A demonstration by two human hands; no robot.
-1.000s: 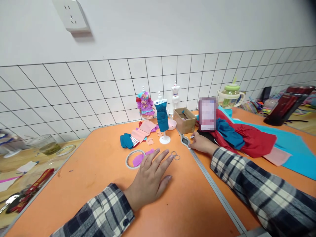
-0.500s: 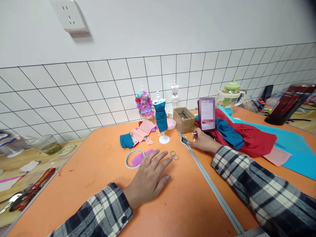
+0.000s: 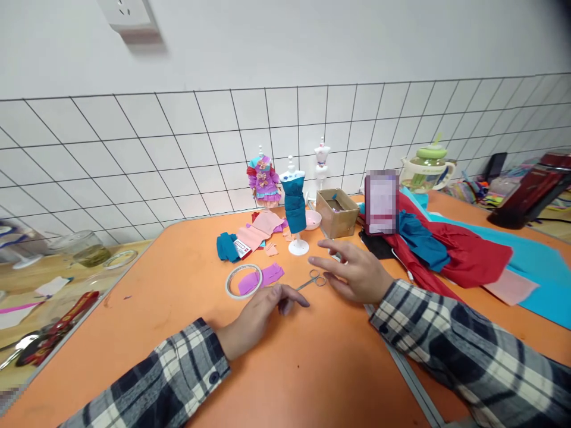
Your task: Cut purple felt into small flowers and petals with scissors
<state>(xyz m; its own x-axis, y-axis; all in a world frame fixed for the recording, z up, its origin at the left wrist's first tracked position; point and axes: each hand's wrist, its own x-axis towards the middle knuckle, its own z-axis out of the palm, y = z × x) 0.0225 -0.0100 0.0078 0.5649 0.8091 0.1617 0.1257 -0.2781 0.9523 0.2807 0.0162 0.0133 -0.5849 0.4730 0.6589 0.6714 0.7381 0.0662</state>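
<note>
My right hand (image 3: 354, 270) hovers just right of a pair of small metal scissors (image 3: 319, 280), fingers spread and nothing in them. Lower and to the left, my left hand (image 3: 263, 312) rests near the orange table top with loosely bent fingers, holding nothing that I can see. Its fingers partly hide the scissors' blade end. Beyond it lies a roll of tape (image 3: 228, 283) with a purple crepe paper piece (image 3: 272, 273) partly under it. A small dress form wrapped in teal paper (image 3: 294, 205) stands upright behind the scissors.
Behind are a dress form in a purple outfit (image 3: 264, 181), a bare white form (image 3: 321, 160), a pink bowl (image 3: 313, 220) and a cardboard box (image 3: 336, 223). A phone (image 3: 381, 205) leans upright beside red crepe paper (image 3: 473, 252). Paper scraps (image 3: 259, 230) lie left of the teal form.
My right hand has moved left and nearer, from beside the table's metal seam to the scissors. My left hand has drawn back slightly, its spread fingers now bent. The view has shifted a little.
</note>
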